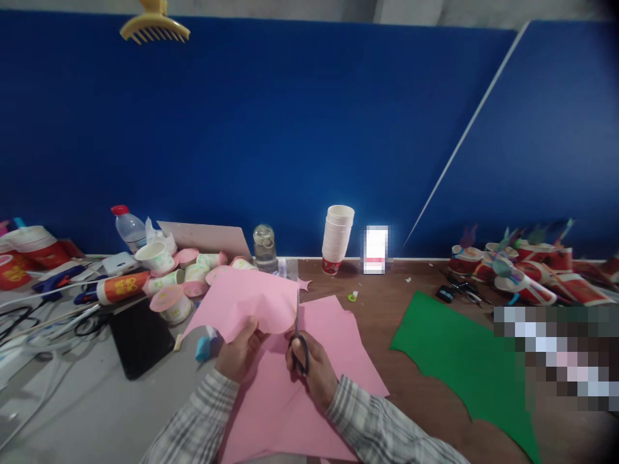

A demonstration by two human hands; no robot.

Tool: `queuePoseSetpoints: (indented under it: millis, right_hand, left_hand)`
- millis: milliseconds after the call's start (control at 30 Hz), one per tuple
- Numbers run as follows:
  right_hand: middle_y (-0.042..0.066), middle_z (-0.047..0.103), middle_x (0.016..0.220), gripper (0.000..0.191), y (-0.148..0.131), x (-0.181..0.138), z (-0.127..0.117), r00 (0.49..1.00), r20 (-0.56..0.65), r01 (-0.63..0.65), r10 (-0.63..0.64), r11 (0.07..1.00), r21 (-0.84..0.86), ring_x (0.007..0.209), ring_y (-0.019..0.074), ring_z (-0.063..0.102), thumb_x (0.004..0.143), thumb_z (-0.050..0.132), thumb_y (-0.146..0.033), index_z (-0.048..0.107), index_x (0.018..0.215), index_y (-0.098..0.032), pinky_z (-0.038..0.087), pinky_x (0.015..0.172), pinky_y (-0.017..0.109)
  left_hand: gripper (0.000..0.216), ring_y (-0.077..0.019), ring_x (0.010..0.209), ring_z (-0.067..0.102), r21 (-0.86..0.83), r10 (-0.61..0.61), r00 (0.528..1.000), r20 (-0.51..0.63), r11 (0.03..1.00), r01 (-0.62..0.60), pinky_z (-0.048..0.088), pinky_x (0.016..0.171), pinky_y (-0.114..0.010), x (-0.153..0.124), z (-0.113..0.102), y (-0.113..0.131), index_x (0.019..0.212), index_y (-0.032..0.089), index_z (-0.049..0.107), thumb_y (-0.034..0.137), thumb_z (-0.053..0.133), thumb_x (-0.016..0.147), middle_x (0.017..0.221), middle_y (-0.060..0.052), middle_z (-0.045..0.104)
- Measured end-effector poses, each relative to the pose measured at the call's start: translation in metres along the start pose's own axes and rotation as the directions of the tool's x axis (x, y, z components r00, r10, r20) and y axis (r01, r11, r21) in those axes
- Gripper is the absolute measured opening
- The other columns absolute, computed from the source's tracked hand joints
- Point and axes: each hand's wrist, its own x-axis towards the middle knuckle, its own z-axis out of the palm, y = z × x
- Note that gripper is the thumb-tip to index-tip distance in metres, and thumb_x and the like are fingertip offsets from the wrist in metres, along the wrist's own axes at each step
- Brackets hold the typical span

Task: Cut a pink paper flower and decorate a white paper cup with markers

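In front of the stack of white paper cups (338,237), a pink paper sheet (244,299) was held up to scissors (298,332).
Nearer the wearer than the cup stack, the left hand (240,353) pinched the sheet's lower edge and held it lifted off the table (377,303), evidently so that the blades could pass either side of it. The right hand (313,368) was clenched through the black scissor handles, with the blades upright at the sheet's curved edge. A second pink sheet (300,406) lay flat beneath both hands, apparently as spare stock. Right of the cup stack, a green sheet (459,367) lay flat, well apart from the hands. Left of the stack stood a glass jar (264,247), with loose decorated cups (169,283) beyond it.
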Motion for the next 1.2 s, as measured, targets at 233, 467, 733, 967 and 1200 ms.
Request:
queuePoseSetpoints:
  millis: [233, 467, 733, 967, 1200]
  right_hand:
    - [-0.005, 0.053, 0.045, 0.040, -0.001, -0.001, 0.000, 1.000, -0.012, 0.014, -0.015, 0.999, -0.029, 0.036, 0.0082, 0.040, 0.067, 0.059, -0.055, 0.058, 0.081, -0.017, 0.034, 0.035, 0.017]
    - [-0.005, 0.054, 0.045, 0.039, 0.006, 0.001, 0.000, 1.000, -0.010, 0.010, -0.010, 1.000, -0.016, 0.036, 0.0086, 0.041, 0.068, 0.060, -0.052, 0.058, 0.086, -0.017, 0.033, 0.034, 0.017]
    - [-0.007, 0.051, 0.044, 0.035, 0.007, -0.002, 0.001, 1.000, -0.013, -0.009, 0.009, 1.000, -0.014, 0.037, 0.0088, 0.041, 0.068, 0.062, -0.048, 0.058, 0.087, -0.018, 0.033, 0.034, 0.017]
    - [-0.007, 0.051, 0.044, 0.035, 0.008, -0.001, 0.001, 1.000, -0.022, -0.005, 0.004, 0.999, -0.050, 0.037, 0.0088, 0.041, 0.068, 0.061, -0.048, 0.058, 0.087, -0.019, 0.034, 0.035, 0.017]
    - [-0.008, 0.049, 0.043, 0.037, 0.003, -0.003, 0.004, 1.000, -0.017, -0.023, 0.022, 0.998, -0.054, 0.036, 0.0085, 0.040, 0.067, 0.062, -0.049, 0.056, 0.087, -0.018, 0.033, 0.034, 0.017]
  left_hand:
    - [0.030, -0.0255, 0.077, 0.064, 0.011, 0.014, 1.000, 0.004, 1.000, -0.014, 0.051, 0.079, -0.042, -0.002, 0.002, 0.001, 0.077, 0.018, 0.066, 0.021, 0.076, 0.048, 0.066, -0.004, 0.073]
    - [0.027, -0.0223, 0.074, 0.064, -0.013, 0.015, 1.000, -0.023, 1.000, -0.015, 0.052, 0.074, -0.037, 0.004, -0.005, -0.001, 0.080, 0.018, 0.065, 0.021, 0.072, 0.054, 0.075, -0.004, 0.073]
    - [0.006, -0.0156, 0.046, 0.061, -0.013, -0.088, 0.981, -0.172, 0.996, 0.087, 0.053, 0.058, -0.030, 0.003, -0.001, 0.011, 0.059, 0.013, 0.062, 0.016, 0.066, 0.058, 0.051, -0.001, 0.067]
    - [0.010, -0.0195, 0.052, 0.064, 0.004, -0.095, 0.980, -0.176, 0.995, 0.097, 0.054, 0.061, -0.033, -0.001, 0.006, 0.014, 0.071, 0.012, 0.063, 0.018, 0.061, 0.063, 0.057, -0.005, 0.070]
    - [0.012, -0.0163, 0.054, 0.064, -0.045, -0.039, 0.981, -0.188, 0.998, 0.032, 0.053, 0.050, -0.024, -0.002, 0.011, 0.016, 0.078, 0.011, 0.063, 0.011, 0.057, 0.068, 0.061, -0.005, 0.070]
